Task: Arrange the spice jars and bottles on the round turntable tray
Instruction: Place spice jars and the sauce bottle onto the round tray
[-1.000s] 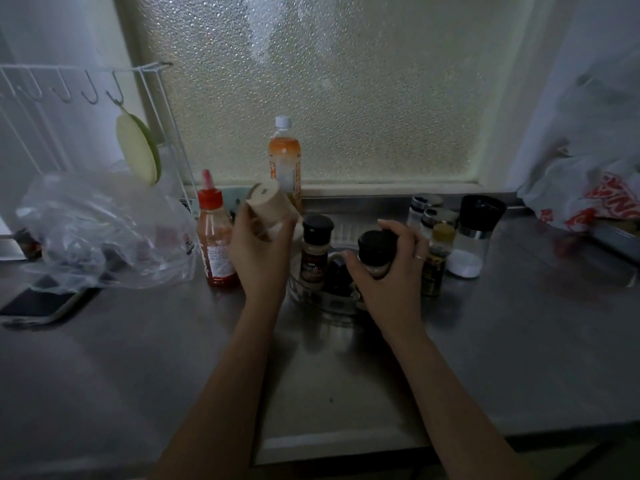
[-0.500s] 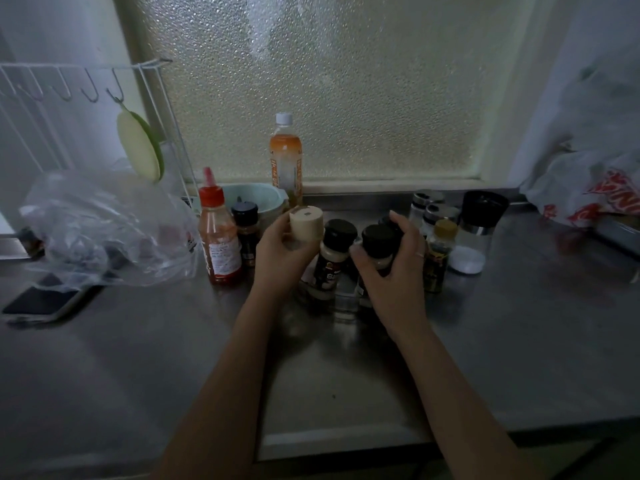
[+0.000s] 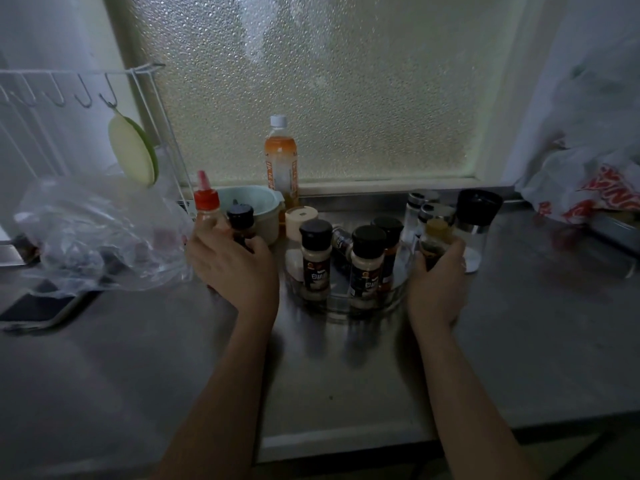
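Observation:
The clear round turntable tray (image 3: 367,308) stands on the steel counter and holds several black-capped spice jars (image 3: 314,259) and a cream-lidded jar (image 3: 300,220) at its back left. My left hand (image 3: 232,268) is left of the tray, wrapped around a small dark black-capped bottle (image 3: 240,220) next to the red-capped sauce bottle (image 3: 207,206). My right hand (image 3: 438,285) is at the tray's right side, closed around a yellow-capped dark bottle (image 3: 437,233). Two clear metal-topped shakers (image 3: 420,211) and a black-lidded glass jar (image 3: 478,216) stand behind it.
An orange drink bottle (image 3: 280,161) stands on the window sill beside a pale green bowl (image 3: 249,202). A clear plastic bag (image 3: 93,233) and a phone (image 3: 38,308) lie at left, under a white wire rack (image 3: 152,109). A printed plastic bag (image 3: 595,188) sits at right.
My left hand set the cream-lidded jar on the tray and moved left onto the small dark bottle. My right hand left the black-capped jar and moved right onto the yellow-capped bottle.

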The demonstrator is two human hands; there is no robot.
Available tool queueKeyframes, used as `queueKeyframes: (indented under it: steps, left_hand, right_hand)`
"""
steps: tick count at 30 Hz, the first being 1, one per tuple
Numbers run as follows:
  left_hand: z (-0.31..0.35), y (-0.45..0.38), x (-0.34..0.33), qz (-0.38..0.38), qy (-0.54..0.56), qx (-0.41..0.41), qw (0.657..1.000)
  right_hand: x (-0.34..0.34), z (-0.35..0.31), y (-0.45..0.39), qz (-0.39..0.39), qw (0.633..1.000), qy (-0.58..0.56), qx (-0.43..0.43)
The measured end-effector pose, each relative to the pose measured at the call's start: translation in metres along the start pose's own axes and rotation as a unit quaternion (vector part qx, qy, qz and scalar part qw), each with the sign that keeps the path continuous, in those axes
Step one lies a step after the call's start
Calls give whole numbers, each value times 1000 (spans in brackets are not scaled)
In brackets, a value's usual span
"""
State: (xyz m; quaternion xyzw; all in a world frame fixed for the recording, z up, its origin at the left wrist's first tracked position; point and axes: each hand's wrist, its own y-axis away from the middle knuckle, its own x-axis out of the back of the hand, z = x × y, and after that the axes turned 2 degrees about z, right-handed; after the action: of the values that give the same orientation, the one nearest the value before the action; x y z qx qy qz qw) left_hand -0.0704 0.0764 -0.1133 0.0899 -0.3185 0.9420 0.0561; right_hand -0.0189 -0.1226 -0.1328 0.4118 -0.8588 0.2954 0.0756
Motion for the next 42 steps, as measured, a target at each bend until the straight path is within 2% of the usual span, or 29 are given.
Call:
queueKeyframes:
  steps: [3, 5, 7, 11, 15, 19, 22, 28, 32, 37, 42]
  left_hand:
    - [-10, -2, -7, -40, -54, 73, 995]
    - [-18, -6, -12, -46, -43, 92, 994]
    - [-28, -12, -15, -52, -12, 128, 990]
    - [-42, -20, -15, -89, 16, 183, 979]
    - [-32, -17, -10, -80, 80, 129, 985]
    - [-7, -11, -1, -88, 169, 84, 978]
    - [0, -7, -3, -156, 223, 58, 961]
    - [-10, -5, -14, -284, 289, 78, 911]
    - [-5, -3, -12, -324, 276, 61, 903]
    - [-6, -2, -13, -398, 287, 50, 870]
    - [-7, 0, -10, -451, 225, -33, 863]
  right_hand:
    - [13, -13, 5, 43, 983, -172, 56]
    - [14, -19, 8, 8, 967, -239, 87]
    - [6, -20, 11, -54, 969, -219, 98]
    - [-5, -14, 12, -143, 971, -181, 68]
    - [-3, -13, 13, -188, 967, -150, 78]
    - [0, -16, 15, -193, 970, -126, 78]
    - [3, -18, 16, -176, 973, -109, 102]
    - [4, -15, 16, -162, 973, -122, 109]
    - [2, -13, 17, -158, 973, -135, 104]
    - [4, -14, 17, -149, 973, -141, 103]
    - [4, -16, 17, -147, 971, -171, 83]
